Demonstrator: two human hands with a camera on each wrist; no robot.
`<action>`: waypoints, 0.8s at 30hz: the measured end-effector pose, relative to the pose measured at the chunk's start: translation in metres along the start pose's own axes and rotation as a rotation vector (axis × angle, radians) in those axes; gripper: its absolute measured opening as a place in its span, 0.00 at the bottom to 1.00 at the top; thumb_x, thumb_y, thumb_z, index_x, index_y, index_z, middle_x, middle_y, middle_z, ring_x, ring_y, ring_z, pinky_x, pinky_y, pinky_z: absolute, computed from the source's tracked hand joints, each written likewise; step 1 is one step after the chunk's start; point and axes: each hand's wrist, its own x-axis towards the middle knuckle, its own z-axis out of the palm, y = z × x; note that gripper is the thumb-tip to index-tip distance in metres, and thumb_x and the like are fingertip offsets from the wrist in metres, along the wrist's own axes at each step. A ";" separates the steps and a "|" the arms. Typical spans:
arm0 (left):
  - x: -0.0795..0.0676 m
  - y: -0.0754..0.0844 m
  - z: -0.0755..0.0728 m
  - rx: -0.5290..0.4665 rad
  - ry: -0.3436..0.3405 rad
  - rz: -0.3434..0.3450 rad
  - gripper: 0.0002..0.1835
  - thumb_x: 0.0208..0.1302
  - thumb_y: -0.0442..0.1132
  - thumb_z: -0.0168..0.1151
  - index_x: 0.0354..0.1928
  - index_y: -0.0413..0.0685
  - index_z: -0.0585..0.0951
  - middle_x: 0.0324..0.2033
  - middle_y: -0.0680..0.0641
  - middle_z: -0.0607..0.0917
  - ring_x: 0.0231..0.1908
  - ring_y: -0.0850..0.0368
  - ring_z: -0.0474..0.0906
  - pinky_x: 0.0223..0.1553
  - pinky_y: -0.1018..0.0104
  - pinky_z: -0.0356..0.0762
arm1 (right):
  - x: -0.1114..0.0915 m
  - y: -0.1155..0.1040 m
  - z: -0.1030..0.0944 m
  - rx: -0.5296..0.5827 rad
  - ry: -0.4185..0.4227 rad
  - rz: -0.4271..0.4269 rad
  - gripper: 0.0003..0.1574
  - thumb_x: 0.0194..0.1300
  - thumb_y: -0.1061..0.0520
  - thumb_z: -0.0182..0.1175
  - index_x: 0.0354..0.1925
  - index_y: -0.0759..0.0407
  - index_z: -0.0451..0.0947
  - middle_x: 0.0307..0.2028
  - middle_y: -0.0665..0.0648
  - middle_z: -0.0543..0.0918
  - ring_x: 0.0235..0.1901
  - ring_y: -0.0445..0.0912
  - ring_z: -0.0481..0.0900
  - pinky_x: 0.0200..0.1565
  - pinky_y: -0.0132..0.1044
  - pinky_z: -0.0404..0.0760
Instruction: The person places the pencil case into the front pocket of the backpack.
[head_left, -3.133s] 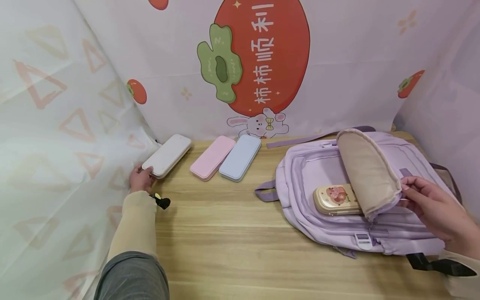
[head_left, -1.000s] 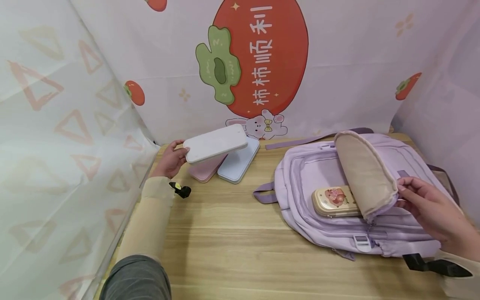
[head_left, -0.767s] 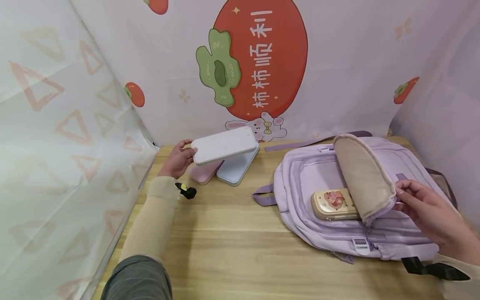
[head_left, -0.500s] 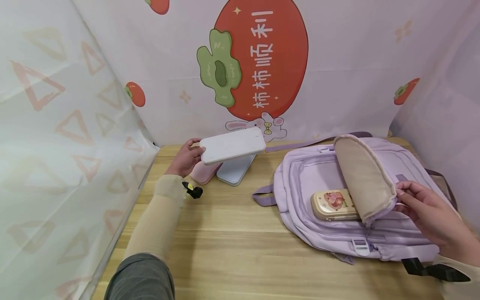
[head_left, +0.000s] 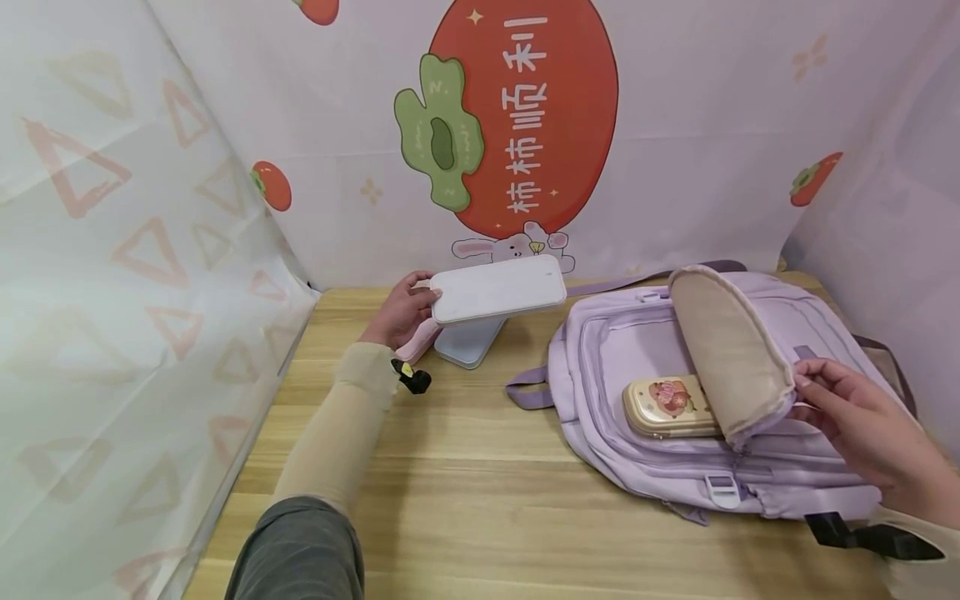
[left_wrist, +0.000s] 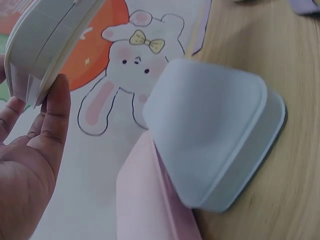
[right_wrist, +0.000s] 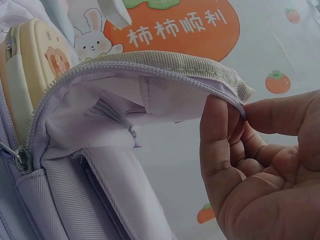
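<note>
My left hand grips the left end of a white pencil case, held in the air above a light blue case and a pink case. In the left wrist view the white case shows edge-on between thumb and fingers. On the right lies a lilac backpack with its front pocket unzipped. My right hand pinches the zipped edge of the pocket flap, keeping it folded back. A cream pencil case with a printed picture sits inside the pocket, partly covered by the flap.
The wooden table stretches across the front. A back wall cloth with a large persimmon print and a left side cloth border it. A backpack strap lies along the back, and a small loop sticks out leftward.
My left hand has lifted the white pencil case from the table's far left and carried it rightward over the pink and blue cases. My right hand keeps its hold on the flap.
</note>
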 end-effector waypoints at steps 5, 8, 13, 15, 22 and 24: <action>0.004 -0.002 0.019 0.011 -0.026 -0.016 0.19 0.76 0.27 0.54 0.65 0.40 0.67 0.44 0.43 0.77 0.36 0.57 0.79 0.38 0.69 0.81 | 0.000 -0.001 0.000 -0.004 0.009 0.006 0.21 0.80 0.73 0.39 0.50 0.61 0.77 0.39 0.54 0.80 0.39 0.41 0.81 0.40 0.29 0.81; 0.005 -0.005 0.031 0.007 -0.042 -0.015 0.19 0.76 0.27 0.54 0.65 0.40 0.67 0.44 0.43 0.77 0.36 0.58 0.79 0.38 0.70 0.80 | 0.000 0.000 0.000 -0.006 0.005 0.004 0.20 0.80 0.73 0.39 0.50 0.60 0.77 0.39 0.54 0.80 0.39 0.41 0.81 0.40 0.29 0.81; 0.006 -0.009 0.050 -0.006 -0.081 0.007 0.17 0.75 0.24 0.53 0.62 0.37 0.68 0.41 0.44 0.78 0.34 0.59 0.79 0.36 0.70 0.80 | 0.000 0.002 0.001 -0.003 -0.015 -0.009 0.20 0.80 0.73 0.39 0.50 0.61 0.77 0.40 0.54 0.80 0.40 0.41 0.81 0.41 0.28 0.81; 0.006 -0.012 0.056 -0.003 -0.091 0.005 0.17 0.74 0.24 0.53 0.61 0.38 0.69 0.40 0.44 0.78 0.32 0.59 0.79 0.35 0.70 0.79 | 0.000 0.002 0.001 -0.004 -0.017 -0.008 0.20 0.80 0.73 0.39 0.50 0.61 0.77 0.40 0.54 0.80 0.40 0.41 0.81 0.41 0.28 0.81; 0.005 -0.021 0.079 0.027 -0.147 -0.013 0.18 0.73 0.23 0.53 0.62 0.37 0.68 0.38 0.45 0.77 0.31 0.59 0.78 0.34 0.70 0.79 | 0.000 0.000 0.001 -0.018 0.006 0.006 0.20 0.81 0.73 0.39 0.50 0.60 0.77 0.39 0.54 0.80 0.39 0.41 0.81 0.40 0.28 0.81; 0.004 -0.024 0.084 0.034 -0.152 -0.025 0.19 0.74 0.23 0.54 0.63 0.36 0.68 0.37 0.45 0.77 0.30 0.59 0.78 0.34 0.70 0.79 | 0.000 -0.001 0.002 -0.016 0.009 0.007 0.20 0.80 0.73 0.39 0.50 0.60 0.77 0.39 0.54 0.80 0.38 0.41 0.81 0.40 0.28 0.81</action>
